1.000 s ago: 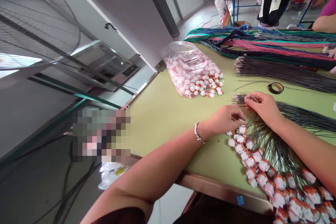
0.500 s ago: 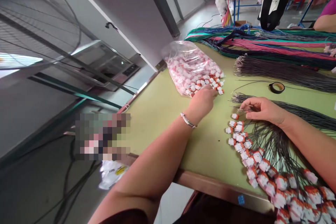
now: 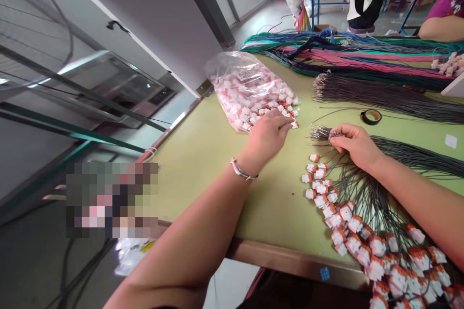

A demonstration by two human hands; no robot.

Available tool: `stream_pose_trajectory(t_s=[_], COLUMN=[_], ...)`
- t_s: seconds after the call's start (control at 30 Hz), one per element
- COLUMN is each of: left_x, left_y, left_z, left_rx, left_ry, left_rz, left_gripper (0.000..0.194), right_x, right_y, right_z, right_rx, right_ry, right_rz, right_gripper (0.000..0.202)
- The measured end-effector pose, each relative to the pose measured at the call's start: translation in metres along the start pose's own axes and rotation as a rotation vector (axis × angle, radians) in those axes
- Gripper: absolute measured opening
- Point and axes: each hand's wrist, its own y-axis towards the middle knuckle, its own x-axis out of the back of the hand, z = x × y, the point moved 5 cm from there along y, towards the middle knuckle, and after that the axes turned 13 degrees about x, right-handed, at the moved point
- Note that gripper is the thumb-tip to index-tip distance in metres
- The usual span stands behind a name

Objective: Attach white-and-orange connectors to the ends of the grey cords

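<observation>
My left hand (image 3: 267, 134) reaches to the small white-and-orange connectors (image 3: 270, 105) spilled at the mouth of a clear plastic bag (image 3: 239, 75). Its fingers are curled together over the pile, and whatever sits between the fingertips is hidden. My right hand (image 3: 353, 144) pinches black wire near the metal-tipped ends of a black wire bundle (image 3: 409, 152); how many strands it has cannot be made out. Below that hand, wired connectors (image 3: 340, 236) hang in a curved row, their black leads running under my right forearm toward the table's front edge.
Behind lie another black wire bundle (image 3: 377, 96) and long pink, green and blue wires (image 3: 355, 58). A roll of black tape (image 3: 371, 116) rests between the black bundles. The green table (image 3: 203, 154) has a metal edge. People stand beyond its far side.
My right hand has moved up from the hanging connectors onto the metal-tipped wire ends and closed there. My left hand stays at the connector pile, its fingers shifted slightly. The view has panned a little.
</observation>
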Motion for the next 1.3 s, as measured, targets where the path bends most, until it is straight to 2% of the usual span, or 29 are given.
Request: stream_pose_trajectory(t_s=[0.07, 0.17, 0.23, 0.37, 0.43, 0.53, 0.63, 0.77, 1.0, 1.3], left_x=[-0.003, -0.026, -0.041, -0.053, -0.055, -0.055, -0.057, -0.061, -0.062, -0.052], left_y=[-0.006, -0.018, -0.027, -0.035, -0.034, -0.031, -0.029, -0.029, -0.032, -0.035], left_z=[-0.004, -0.006, -0.011, -0.020, -0.021, -0.015, -0.008, -0.007, -0.010, -0.015], left_rx=[0.101, 0.377, 0.509, 0.622, 0.643, 0.658, 0.688, 0.730, 0.748, 0.654], left_ry=[-0.200, -0.556, -0.756, -0.988, -1.045, -1.088, -1.127, -1.162, -1.159, -1.010], left_rz=[0.059, 0.356, 0.529, 0.644, 0.660, 0.608, 0.567, 0.573, 0.603, 0.591], left_gripper=[0.017, 0.021, 0.023, 0.019, 0.017, 0.018, 0.018, 0.016, 0.009, 0.014], right_x=[-0.001, -0.003, -0.005, -0.010, -0.011, -0.013, -0.015, -0.016, -0.016, -0.014], right_y=[-0.001, -0.002, -0.002, -0.003, -0.004, -0.005, -0.005, -0.005, -0.005, -0.005], right_z=[0.001, 0.002, 0.003, 0.008, 0.010, 0.014, 0.015, 0.014, 0.011, 0.006], right_rx=[-0.002, -0.003, 0.015, 0.058, 0.064, 0.071, 0.085, 0.095, 0.101, 0.117], right_ry=[-0.055, -0.119, -0.160, -0.196, -0.200, -0.209, -0.246, -0.304, -0.355, -0.498], right_rz=[-0.034, -0.057, -0.045, -0.010, 0.007, 0.039, 0.081, 0.122, 0.113, 0.056], right_gripper=[0.012, 0.011, 0.009, 0.011, 0.016, 0.022, 0.021, 0.021, 0.020, 0.015])
